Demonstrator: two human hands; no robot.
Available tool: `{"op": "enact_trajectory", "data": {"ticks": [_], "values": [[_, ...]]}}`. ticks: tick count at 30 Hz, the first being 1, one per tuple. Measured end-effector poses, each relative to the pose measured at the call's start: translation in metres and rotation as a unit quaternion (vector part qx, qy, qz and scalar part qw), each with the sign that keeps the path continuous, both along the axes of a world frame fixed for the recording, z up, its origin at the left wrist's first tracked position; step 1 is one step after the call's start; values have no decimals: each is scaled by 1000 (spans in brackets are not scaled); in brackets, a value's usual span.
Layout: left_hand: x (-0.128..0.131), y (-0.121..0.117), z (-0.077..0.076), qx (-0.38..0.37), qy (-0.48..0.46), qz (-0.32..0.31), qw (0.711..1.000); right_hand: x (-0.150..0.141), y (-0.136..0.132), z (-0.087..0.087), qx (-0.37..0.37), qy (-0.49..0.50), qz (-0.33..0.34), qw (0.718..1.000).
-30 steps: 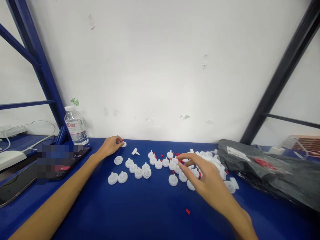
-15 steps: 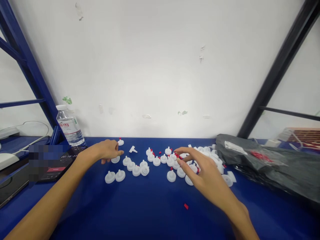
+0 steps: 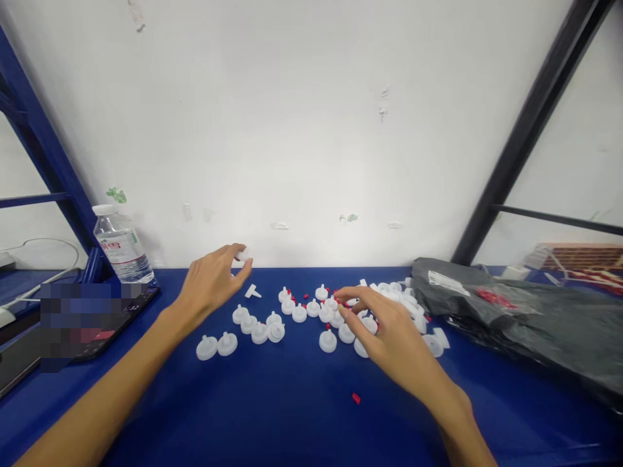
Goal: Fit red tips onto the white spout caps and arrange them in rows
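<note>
My left hand is raised a little above the back of the blue table, its thumb and fingers pinching a white round cap near the wall. Over the right-hand pile of white caps hovers my right hand. Its thumb and index finger are apart, with nothing visible between them. Several white caps with a thin spout stand in a loose row between the hands. A white T-shaped piece lies just right of my left hand. Small red plugs are scattered among the caps, and one red plug lies alone toward the front.
On the left stand a water bottle and a phone; a second dark device lies at the left edge. A grey plastic bag covers the table's right side. Behind is a white wall.
My left hand let go of a red-tipped cap at the back, reached down to the upturned white cap and lifted it. The right hand stays over the pile. The view shifts slightly.
</note>
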State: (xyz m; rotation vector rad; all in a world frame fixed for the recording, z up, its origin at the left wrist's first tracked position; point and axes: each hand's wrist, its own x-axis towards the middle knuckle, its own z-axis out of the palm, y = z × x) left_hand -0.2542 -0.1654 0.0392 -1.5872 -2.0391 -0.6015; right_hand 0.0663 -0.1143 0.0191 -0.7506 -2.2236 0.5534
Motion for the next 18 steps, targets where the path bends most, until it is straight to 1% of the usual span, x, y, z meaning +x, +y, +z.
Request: {"op": "enact_trajectory", "data": {"ticks": [2,3,5,6,7,8,10,11,13,15,18], "values": [[22,-1,-8,76,23,-84,993,3,-1,3,-27,-34,1,999],[34,-2,-14,103,29,-136,985,7,-2,5,-45,-66,4,997],[58,-7,-28,125,16,-246,961,16,-5,7,-82,-146,16,986],[71,-10,-37,124,-5,-293,948,21,-7,7,-99,-184,24,978],[84,-14,-46,106,-34,-328,938,25,-10,6,-114,-215,27,970],[97,-18,-54,80,-69,-359,927,29,-13,5,-126,-242,26,962],[120,-26,-68,8,-132,-403,905,33,-19,2,-143,-285,10,948],[128,-30,-72,-27,-155,-420,894,33,-21,0,-146,-304,-1,941],[137,-34,-77,-82,-192,-430,878,30,-26,-2,-145,-339,-21,929],[138,-34,-76,-110,-233,-410,875,25,-28,-3,-144,-360,-35,921],[131,-29,-71,-125,-301,-360,874,17,-29,-2,-150,-365,-35,918]]}}
